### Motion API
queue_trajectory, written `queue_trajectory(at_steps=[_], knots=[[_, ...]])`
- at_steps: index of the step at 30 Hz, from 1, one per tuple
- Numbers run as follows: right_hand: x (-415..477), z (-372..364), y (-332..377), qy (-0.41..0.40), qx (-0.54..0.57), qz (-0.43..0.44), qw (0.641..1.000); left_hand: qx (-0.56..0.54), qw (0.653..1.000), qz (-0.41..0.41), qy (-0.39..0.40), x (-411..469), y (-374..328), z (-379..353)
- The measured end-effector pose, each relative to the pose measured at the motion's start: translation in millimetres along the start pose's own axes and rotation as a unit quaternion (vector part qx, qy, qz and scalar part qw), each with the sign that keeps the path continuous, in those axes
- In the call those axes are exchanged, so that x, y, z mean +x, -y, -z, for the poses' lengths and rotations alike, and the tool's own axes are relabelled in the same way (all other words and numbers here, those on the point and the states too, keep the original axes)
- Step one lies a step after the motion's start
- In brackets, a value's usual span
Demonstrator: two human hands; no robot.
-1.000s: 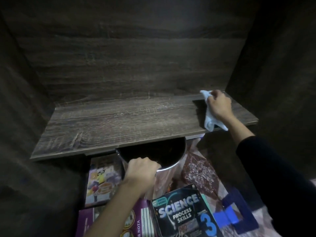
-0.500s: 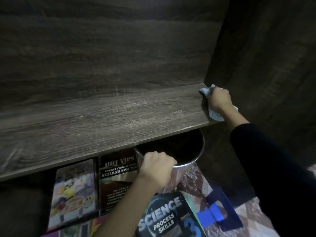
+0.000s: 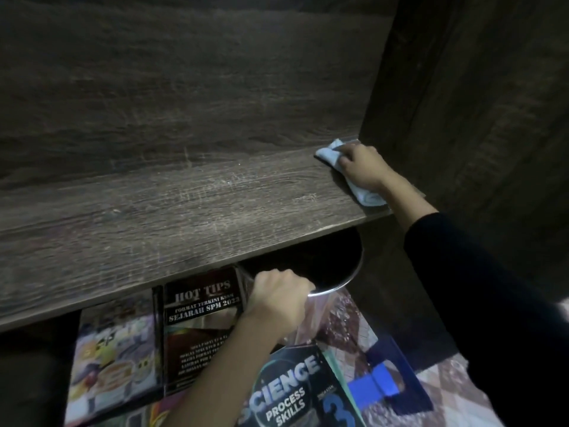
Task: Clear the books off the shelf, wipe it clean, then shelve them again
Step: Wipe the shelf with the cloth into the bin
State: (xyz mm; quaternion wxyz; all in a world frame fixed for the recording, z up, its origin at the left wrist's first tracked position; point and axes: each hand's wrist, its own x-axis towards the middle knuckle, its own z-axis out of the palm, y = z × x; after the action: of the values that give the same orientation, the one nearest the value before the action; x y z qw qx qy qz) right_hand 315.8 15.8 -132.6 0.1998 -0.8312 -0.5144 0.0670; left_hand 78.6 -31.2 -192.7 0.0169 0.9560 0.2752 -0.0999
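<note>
A: Fingers (image 3: pixel 349 152) of the right hand (image 3: pixel 365 169) are seen curled over the pale blue cloth (image 3: pixel 329 154), which is pressed onto the shelf (image 3: pixel 184 217) at its far right end, close to the back corner.

B: And the left hand (image 3: pixel 277 298) — its fingers are clenched round the rim of the metal bin (image 3: pixel 354 274), which is held just under the shelf's front edge.

A: The key relation is noted: the board's long axis runs left to right, and nearly all of its bare length lies to the left of the cloth. A leftward sweep is judged to be called for, and the right hand is the one placed for it.

B: A dark, rough-looking wood grain is shown, with pale dusty streaks near the middle. The cloth is soft and crumpled; the bin is smooth, shiny and round.

A: The books (image 3: pixel 114 359) are found off the shelf — laid flat on the floor (image 3: pixel 348 325) below, the HOT TIPS book (image 3: pixel 200 331) beside the bin, the SCIENCE book (image 3: pixel 292 392) nearest the camera. For reshelving, the left hand is judged the nearer.
</note>
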Motion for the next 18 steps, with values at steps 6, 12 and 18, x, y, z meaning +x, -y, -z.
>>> queue_trajectory(at_steps=[6,12,18], knots=[[-23.6,-20.4,29.6,0.026,-0.031,0.058,0.998,-0.004,1.0,0.005,-0.015,-3.9,3.6,1.5],[-42.4,-5.9,40.0,0.059,0.133,0.102,0.984,-0.008,1.0,0.008,-0.025,-12.1,4.3,3.8],[-22.5,13.6,5.3,-0.012,0.009,-0.056,0.998,0.02,1.0,0.012,0.0,-14.0,10.3,1.0]])
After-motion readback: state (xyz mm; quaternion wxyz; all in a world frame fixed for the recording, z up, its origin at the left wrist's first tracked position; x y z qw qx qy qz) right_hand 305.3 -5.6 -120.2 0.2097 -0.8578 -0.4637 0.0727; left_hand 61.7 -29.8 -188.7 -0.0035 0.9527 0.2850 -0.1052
